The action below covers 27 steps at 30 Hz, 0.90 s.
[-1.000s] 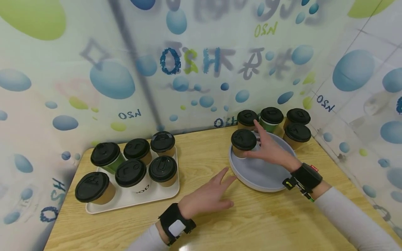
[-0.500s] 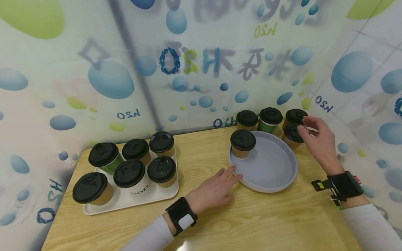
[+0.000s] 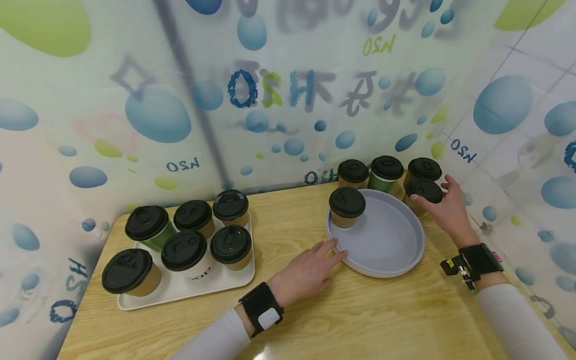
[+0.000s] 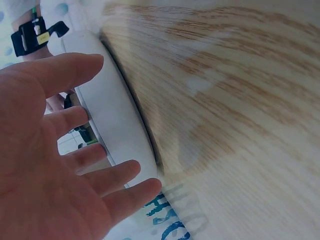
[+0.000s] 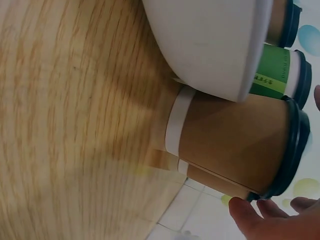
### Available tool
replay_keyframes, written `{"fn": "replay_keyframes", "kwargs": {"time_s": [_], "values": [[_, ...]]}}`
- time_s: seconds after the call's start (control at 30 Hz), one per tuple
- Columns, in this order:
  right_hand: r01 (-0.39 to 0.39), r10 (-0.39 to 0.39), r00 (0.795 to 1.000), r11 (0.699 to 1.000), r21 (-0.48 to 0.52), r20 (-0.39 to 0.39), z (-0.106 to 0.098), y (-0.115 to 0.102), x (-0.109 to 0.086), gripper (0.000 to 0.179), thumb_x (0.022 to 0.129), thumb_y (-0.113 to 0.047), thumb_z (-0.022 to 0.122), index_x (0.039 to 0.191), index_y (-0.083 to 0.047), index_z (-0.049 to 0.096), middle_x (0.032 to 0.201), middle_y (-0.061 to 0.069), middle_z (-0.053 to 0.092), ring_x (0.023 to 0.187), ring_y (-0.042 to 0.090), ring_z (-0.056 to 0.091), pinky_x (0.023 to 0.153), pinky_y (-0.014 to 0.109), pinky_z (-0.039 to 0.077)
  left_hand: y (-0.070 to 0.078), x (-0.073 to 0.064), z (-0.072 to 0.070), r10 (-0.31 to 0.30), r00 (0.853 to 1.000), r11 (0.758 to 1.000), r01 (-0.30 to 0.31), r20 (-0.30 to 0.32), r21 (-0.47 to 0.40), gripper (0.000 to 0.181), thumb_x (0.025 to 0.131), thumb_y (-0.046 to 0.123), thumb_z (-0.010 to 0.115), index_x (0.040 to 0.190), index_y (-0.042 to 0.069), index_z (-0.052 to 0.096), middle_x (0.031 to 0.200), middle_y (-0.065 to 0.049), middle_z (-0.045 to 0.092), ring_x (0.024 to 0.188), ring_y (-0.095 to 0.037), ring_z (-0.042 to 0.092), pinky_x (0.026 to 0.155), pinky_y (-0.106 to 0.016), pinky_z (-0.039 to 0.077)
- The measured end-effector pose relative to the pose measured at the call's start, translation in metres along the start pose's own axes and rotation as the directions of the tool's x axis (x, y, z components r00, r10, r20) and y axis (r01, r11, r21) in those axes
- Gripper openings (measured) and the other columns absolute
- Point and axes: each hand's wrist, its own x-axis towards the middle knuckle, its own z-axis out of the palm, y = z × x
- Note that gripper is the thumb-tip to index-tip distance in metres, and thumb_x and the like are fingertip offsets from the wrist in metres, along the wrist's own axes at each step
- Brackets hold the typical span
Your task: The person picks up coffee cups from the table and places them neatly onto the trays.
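My right hand (image 3: pixel 445 212) is at a brown paper coffee cup (image 5: pixel 232 142) with a black lid, standing just right of the round tray. Its thumb lies over the lid's near edge and its fingers curl at the far right side. In the right wrist view, the fingertips (image 5: pixel 245 212) are right at the lid's edge. My left hand (image 3: pixel 306 272), fingers spread, touches the near left rim of the round grey-blue tray (image 3: pixel 378 272). On that tray, toward the left, stands another brown coffee cup (image 3: pixel 346 210) with a black lid.
Behind the round tray stand a brown cup (image 3: pixel 353 172), a green cup (image 3: pixel 384 174) and another brown cup (image 3: pixel 423 170), close to the wall. At left, a white rectangular tray (image 3: pixel 189 289) carries several lidded cups. A printed curtain borders the wooden table (image 3: pixel 360 320).
My right hand let go of the cup on the round tray and moved right to the brown cup beside it. My left hand came forward onto the tray's rim.
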Motion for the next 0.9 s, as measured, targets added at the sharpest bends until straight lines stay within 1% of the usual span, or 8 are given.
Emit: {"fn": "replay_keyframes", "kwargs": {"time_s": [0.17, 0.3, 0.47, 0.57, 0.67, 0.8, 0.9], "values": [[-0.002, 0.003, 0.999, 1.000, -0.025, 0.035, 0.0038, 0.0047, 0.0057, 0.115, 0.093, -0.045, 0.075, 0.163, 0.003, -0.003, 0.158, 0.041, 0.015, 0.136, 0.059, 0.028, 0.106, 0.076, 0.030, 0.0017, 0.0002, 0.0006, -0.022, 0.999, 1.000, 0.022, 0.036, 0.001, 0.071, 0.098, 0.031, 0.074, 0.160, 0.021, 0.040, 0.166, -0.012, 0.030, 0.137, -0.034, 0.052, 0.105, -0.041, 0.051], [-0.010, 0.012, 0.999, 0.999, -0.040, 0.047, 0.0065, 0.0089, 0.0090, 0.115, 0.092, -0.044, 0.075, 0.162, 0.004, -0.003, 0.159, 0.042, 0.014, 0.139, 0.059, 0.027, 0.108, 0.075, 0.030, 0.0034, 0.0000, 0.0004, -0.028, 0.999, 1.000, 0.029, 0.043, -0.004, 0.071, 0.098, 0.031, 0.073, 0.160, 0.021, 0.040, 0.166, -0.012, 0.029, 0.136, -0.034, 0.053, 0.105, -0.041, 0.051], [-0.031, 0.034, 0.998, 0.999, -0.039, 0.061, 0.0080, 0.0098, 0.0104, 0.114, 0.093, -0.042, 0.075, 0.162, 0.006, -0.002, 0.161, 0.043, 0.007, 0.144, 0.061, 0.022, 0.112, 0.074, 0.025, 0.0054, -0.0007, -0.0003, -0.025, 0.999, 1.000, 0.025, 0.033, 0.014, 0.072, 0.098, 0.032, 0.075, 0.160, 0.020, 0.040, 0.165, -0.012, 0.030, 0.134, -0.032, 0.056, 0.104, -0.040, 0.052], [-0.033, 0.036, 0.997, 0.998, -0.047, 0.068, 0.0080, 0.0087, 0.0107, 0.112, 0.094, -0.042, 0.074, 0.161, 0.008, -0.001, 0.160, 0.044, 0.009, 0.144, 0.062, 0.023, 0.112, 0.074, 0.026, 0.0055, -0.0008, 0.0000, -0.021, 1.000, 0.999, 0.020, 0.019, 0.027, 0.072, 0.097, 0.032, 0.075, 0.159, 0.020, 0.041, 0.164, -0.012, 0.031, 0.133, -0.032, 0.057, 0.102, -0.039, 0.053], [-0.029, 0.032, 0.997, 0.998, -0.053, 0.071, 0.0077, 0.0078, 0.0101, 0.110, 0.094, -0.042, 0.073, 0.160, 0.010, 0.002, 0.158, 0.045, 0.013, 0.142, 0.061, 0.027, 0.111, 0.073, 0.028, 0.0051, -0.0011, 0.0008, -0.024, 1.000, 1.000, 0.024, 0.016, 0.018, 0.072, 0.097, 0.032, 0.075, 0.159, 0.021, 0.041, 0.165, -0.012, 0.031, 0.133, -0.033, 0.056, 0.101, -0.041, 0.054], [-0.015, 0.017, 0.998, 0.999, -0.037, 0.056, 0.0050, 0.0070, 0.0081, 0.108, 0.093, -0.044, 0.073, 0.159, 0.011, 0.006, 0.155, 0.043, 0.021, 0.136, 0.057, 0.033, 0.107, 0.070, 0.033, 0.0038, -0.0015, 0.0029, -0.033, 0.999, 0.999, 0.033, 0.019, 0.001, 0.073, 0.097, 0.032, 0.075, 0.160, 0.022, 0.039, 0.166, -0.011, 0.029, 0.135, -0.035, 0.054, 0.101, -0.044, 0.054], [-0.003, 0.004, 0.999, 1.000, -0.023, 0.041, -0.0005, 0.0053, 0.0055, 0.107, 0.094, -0.044, 0.071, 0.159, 0.010, 0.007, 0.154, 0.042, 0.023, 0.132, 0.055, 0.035, 0.104, 0.069, 0.034, 0.0030, -0.0026, 0.0039, -0.034, 0.999, 0.999, 0.034, 0.017, -0.001, 0.074, 0.097, 0.032, 0.075, 0.161, 0.022, 0.039, 0.166, -0.011, 0.029, 0.135, -0.036, 0.054, 0.101, -0.045, 0.054]]}}
